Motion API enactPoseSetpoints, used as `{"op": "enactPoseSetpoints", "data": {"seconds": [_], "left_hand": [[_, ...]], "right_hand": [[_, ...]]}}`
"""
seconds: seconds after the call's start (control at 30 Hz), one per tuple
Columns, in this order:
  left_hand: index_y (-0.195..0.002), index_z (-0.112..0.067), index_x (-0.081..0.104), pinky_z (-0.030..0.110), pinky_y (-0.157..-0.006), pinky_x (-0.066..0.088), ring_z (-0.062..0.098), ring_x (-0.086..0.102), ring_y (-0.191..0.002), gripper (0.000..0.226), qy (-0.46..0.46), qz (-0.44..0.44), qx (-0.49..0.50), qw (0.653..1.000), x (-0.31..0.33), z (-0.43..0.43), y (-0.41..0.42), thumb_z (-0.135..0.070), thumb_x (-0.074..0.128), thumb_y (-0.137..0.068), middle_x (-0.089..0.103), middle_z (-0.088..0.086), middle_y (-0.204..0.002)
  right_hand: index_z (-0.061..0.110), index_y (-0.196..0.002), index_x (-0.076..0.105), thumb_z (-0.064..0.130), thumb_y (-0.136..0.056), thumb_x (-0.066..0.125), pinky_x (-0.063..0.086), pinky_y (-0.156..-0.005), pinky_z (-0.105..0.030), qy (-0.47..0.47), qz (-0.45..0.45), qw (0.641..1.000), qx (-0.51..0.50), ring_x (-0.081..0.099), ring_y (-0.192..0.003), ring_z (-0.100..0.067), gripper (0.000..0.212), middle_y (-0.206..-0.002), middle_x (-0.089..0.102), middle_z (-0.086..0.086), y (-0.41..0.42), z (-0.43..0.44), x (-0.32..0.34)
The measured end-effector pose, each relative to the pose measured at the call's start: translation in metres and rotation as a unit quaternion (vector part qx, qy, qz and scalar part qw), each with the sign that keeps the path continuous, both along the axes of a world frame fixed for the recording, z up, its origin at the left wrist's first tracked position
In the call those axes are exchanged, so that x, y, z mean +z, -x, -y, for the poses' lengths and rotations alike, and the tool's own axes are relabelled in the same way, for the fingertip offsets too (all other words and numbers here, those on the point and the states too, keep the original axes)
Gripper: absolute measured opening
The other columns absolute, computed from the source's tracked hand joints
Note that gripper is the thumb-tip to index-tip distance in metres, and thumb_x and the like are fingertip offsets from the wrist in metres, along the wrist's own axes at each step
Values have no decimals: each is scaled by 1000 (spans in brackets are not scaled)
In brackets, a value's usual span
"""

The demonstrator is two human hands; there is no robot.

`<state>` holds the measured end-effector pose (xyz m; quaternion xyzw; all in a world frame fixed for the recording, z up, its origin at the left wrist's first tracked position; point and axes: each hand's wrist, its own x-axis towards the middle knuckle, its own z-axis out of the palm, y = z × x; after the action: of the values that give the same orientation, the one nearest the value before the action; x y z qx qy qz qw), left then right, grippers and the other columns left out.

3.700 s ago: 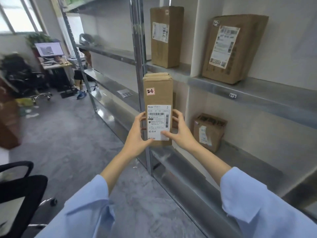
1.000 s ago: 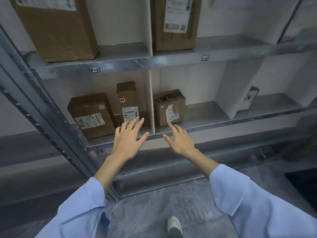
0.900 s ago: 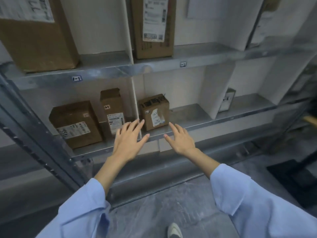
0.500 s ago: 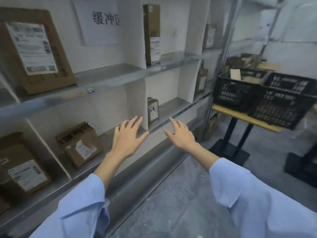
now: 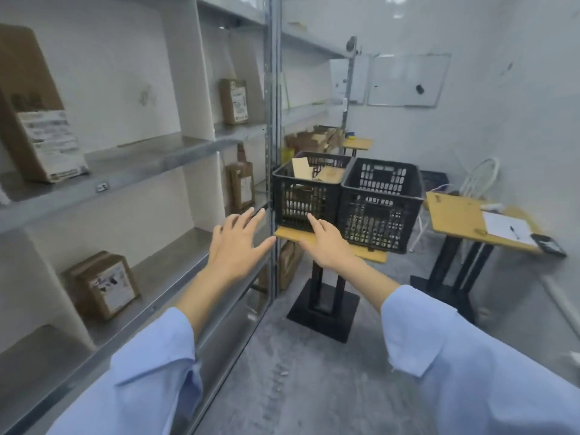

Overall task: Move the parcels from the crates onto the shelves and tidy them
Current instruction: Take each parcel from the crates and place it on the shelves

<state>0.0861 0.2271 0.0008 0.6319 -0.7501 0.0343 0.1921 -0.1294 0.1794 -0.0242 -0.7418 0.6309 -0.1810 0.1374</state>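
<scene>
Pretty sure the step in hand is the trip to the crates for the next parcel. Both hands are held out in front with nothing in them. The left hand (image 5: 237, 243) is spread wide, fingers straight. The right hand (image 5: 329, 246) is stretched forward, fingers straight and close together. Nothing is being touched, as far as can be told.

A few cardboard parcels (image 5: 314, 171) are seen poking above the rim of the left crate (image 5: 309, 196), which is parked just beside the shelf upright (image 5: 273, 120). Nothing is seen over the rim of the right crate (image 5: 381, 205).

For the next move, the hands would need to be brought over the left crate's rim and one parcel gripped from above, probably with care taken around that upright.

The crates are set side by side, touching, on a small wooden table (image 5: 372, 255) with a black pedestal. The floor (image 5: 298, 387) is grey and dusty. The metal shelves (image 5: 141, 164) run along the left, with boxes like this one (image 5: 105, 285) stood in the compartments. A second table (image 5: 455, 215) with paper and a phone is at the right, and a whiteboard (image 5: 408, 80) is hung on the far wall.
</scene>
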Motion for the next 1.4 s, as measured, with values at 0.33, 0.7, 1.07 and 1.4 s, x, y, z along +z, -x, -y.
{"op": "enactPoseSetpoints", "data": {"seconds": [0.33, 0.7, 1.07, 1.4], "left_hand": [[-156, -34, 15, 44, -112, 23, 21, 23, -144, 71, 10, -6, -17, 1000, -3, 184, 105, -64, 37, -95, 21, -6, -162], [-155, -32, 18, 46, -114, 23, 22, 26, -144, 73, -3, -6, -42, 999, -38, 423, 116, -66, 37, -94, 24, -4, -161], [-155, -30, 21, 43, -114, 21, 19, 27, -144, 73, -57, -27, -41, 997, -75, 639, 99, -64, 41, -93, 28, -5, -159], [-154, -28, 24, 45, -112, 23, 19, 37, -139, 75, -96, -43, -27, 994, -106, 731, 112, -64, 43, -92, 38, -5, -154]], "right_hand": [[33, -157, 11, 53, -100, 41, 30, -115, -50, 42, 17, 998, -41, 16, -149, -27, 68, -164, 15, -2, 112, 160, 16], [29, -157, 16, 47, -100, 46, 29, -117, -46, 64, 21, 997, -37, 19, -149, -23, 67, -163, 18, -1, 132, 368, -7], [25, -157, 20, 38, -100, 52, 24, -120, -42, 7, 51, 999, -5, 22, -148, -21, 67, -162, 24, -2, 108, 583, -43], [25, -155, 24, 38, -100, 51, 32, -115, -39, -45, 24, 995, 89, 32, -143, -20, 63, -159, 30, 0, 105, 697, -70]]}}
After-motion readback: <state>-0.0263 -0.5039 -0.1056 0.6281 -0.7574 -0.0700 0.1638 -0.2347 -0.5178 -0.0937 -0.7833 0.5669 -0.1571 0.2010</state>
